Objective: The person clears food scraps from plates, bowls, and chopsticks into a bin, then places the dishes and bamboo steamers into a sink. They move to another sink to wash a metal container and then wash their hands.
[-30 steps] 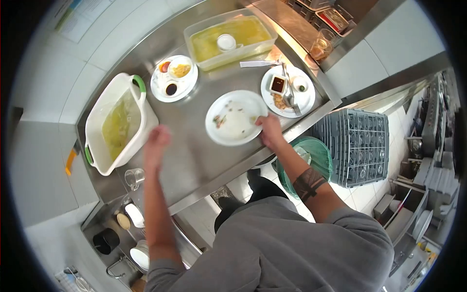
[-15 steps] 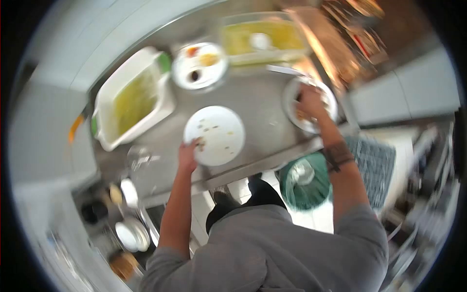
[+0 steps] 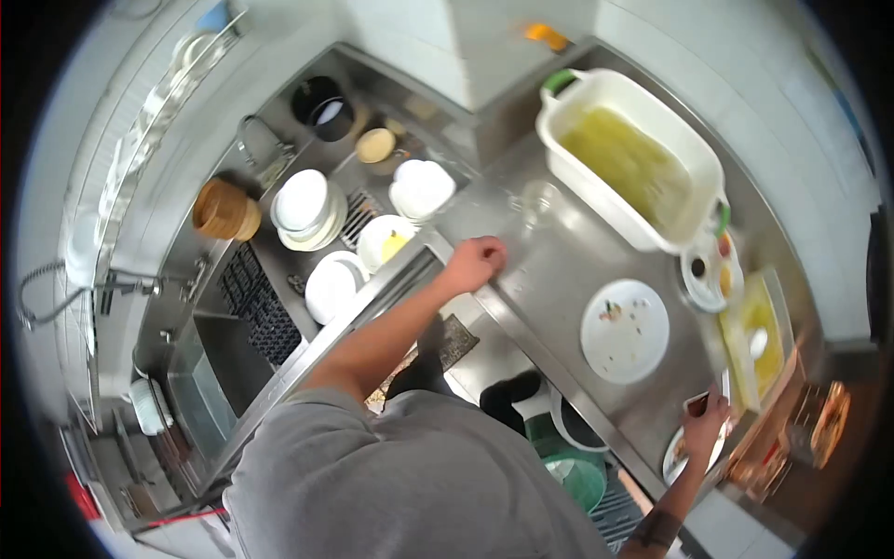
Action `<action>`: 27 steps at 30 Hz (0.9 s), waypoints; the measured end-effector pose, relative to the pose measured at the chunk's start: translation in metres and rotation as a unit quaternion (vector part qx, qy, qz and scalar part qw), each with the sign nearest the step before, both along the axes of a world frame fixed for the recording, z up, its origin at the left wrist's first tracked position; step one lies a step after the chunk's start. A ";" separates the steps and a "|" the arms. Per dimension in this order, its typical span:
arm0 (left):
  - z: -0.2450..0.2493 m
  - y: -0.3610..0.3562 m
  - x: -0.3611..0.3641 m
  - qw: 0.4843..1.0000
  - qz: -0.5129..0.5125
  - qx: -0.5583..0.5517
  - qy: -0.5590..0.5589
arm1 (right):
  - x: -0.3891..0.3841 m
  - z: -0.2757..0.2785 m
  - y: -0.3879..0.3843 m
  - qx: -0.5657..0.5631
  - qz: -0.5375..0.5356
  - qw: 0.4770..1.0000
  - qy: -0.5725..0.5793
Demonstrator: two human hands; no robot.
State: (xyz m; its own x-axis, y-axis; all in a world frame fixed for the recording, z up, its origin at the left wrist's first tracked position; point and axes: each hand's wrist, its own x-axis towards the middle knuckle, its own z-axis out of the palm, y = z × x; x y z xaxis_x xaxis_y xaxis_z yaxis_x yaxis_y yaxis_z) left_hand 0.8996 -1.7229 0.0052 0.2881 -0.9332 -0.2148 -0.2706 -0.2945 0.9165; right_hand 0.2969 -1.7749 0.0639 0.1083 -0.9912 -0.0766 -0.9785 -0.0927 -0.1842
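My left hand (image 3: 476, 265) is off the plates, above the counter's front edge, its fingers loosely curled with nothing visible in them. A clear glass (image 3: 535, 200) lies beyond it. On the right, my right hand (image 3: 706, 425) is closed over a white plate with food scraps (image 3: 672, 460), gripping a small dark-brown thing (image 3: 697, 406) whose kind I cannot make out. Beside those fingers is a narrow white strip (image 3: 726, 384). Between my hands lies a white plate (image 3: 625, 349) with a few food bits.
A white tub (image 3: 563, 140) of yellowish liquid stands at the back, near a plate with sauces (image 3: 712, 291) and a clear container (image 3: 780, 321). Stacked bowls (image 3: 305, 207) fill the sink area (image 3: 358, 158) at left. A green-lined bin (image 3: 575, 477) is below the counter.
My view has swung left, bringing the sink area into sight. My left hand has let go of the middle plate and moved left. My right hand remains at the right-hand plate.
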 end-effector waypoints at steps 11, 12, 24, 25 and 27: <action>-0.002 0.116 0.562 0.791 0.207 0.000 -0.576 | 0.633 0.051 0.038 0.059 0.446 0.873 -0.188; -0.019 0.119 0.586 0.795 0.216 0.003 -0.567 | 0.685 0.040 0.039 0.042 0.478 0.855 -0.195; -0.041 0.212 0.558 0.604 0.263 -0.313 0.684 | 1.152 -0.004 0.143 0.338 0.421 0.833 -0.116; -0.041 0.219 0.563 0.582 0.267 -0.327 0.695 | 1.161 0.003 0.151 0.355 0.431 0.827 -0.067; -0.044 0.224 0.572 0.573 0.282 -0.338 0.691 | 1.181 -0.030 0.148 0.385 0.415 0.821 -0.076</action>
State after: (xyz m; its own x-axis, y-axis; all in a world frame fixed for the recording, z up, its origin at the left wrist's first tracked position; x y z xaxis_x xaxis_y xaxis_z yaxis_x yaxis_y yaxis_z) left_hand 1.4717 -1.4989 -0.0390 0.5762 -0.7796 -0.2455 0.8147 0.5717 0.0968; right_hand 1.4777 -1.6267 0.0343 0.7878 -0.2354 -0.5692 -0.5979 -0.5142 -0.6149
